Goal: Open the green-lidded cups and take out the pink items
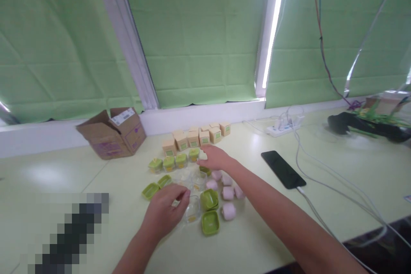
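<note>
Fingers (184,197) of the left hand (163,214) curl loosely toward a clear jar (192,212) just to their right on the counter (64,171); whether they touch it I cannot tell, and they grip nothing I can see. Two open green lids (150,190) lie just behind that hand. Right of the jar sits a stack of green lids (209,200), with another (210,222) in front. Further back, the right hand (215,158) reaches out, its fingers bent down over the end of a row of green-capped jars (175,162); a pale thing shows at the fingertips, but a grip is not clear. Pink pieces (228,192) lie just beside the right wrist. Small tan boxes (192,137) stand behind the row, and a phone (282,169) lies well to the right.
</note>
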{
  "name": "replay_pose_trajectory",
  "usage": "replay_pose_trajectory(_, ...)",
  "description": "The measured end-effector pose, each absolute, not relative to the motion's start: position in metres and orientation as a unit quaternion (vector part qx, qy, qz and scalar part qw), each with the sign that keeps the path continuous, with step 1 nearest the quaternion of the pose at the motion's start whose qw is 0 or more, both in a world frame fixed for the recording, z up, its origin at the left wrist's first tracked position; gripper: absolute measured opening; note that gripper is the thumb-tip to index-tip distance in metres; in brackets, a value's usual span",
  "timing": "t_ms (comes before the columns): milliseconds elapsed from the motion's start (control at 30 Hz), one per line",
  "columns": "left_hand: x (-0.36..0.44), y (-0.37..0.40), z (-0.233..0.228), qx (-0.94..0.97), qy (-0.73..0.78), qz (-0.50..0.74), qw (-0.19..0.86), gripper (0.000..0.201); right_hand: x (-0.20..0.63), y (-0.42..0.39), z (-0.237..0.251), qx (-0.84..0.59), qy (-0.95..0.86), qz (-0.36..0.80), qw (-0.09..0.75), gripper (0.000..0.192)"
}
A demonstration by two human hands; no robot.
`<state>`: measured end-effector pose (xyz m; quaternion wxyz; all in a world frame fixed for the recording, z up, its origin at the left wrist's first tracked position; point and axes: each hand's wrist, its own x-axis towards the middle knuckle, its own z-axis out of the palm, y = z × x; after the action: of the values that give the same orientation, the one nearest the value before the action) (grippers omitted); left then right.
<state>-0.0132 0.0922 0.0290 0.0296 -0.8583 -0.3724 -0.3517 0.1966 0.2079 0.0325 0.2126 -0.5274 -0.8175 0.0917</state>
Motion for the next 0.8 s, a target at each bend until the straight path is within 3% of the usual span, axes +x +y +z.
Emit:
replay_pose_trajectory(233,-0.015,0.091,0.03,-0.858,-0.376,-0.345,0.047,0.023,0.168,0.249,0.018,-0.549,-0.808,0.101,0.19,0.059)
replay_pose_trajectory(467,-0.015,0.091,0.03,-0.863,-0.376,-0.334,0.056,0.023,0.159,0.257,0.015,-0.547,-0.812,0.099,0.181,0.037)
replay_pose_trajectory(800,-0.016,0.093,0.029,-0.865,-0.358,-0.343,0.072,0.015,0.176,0.222,0.04,-0.492,-0.823,0.109,0.262,0.042)
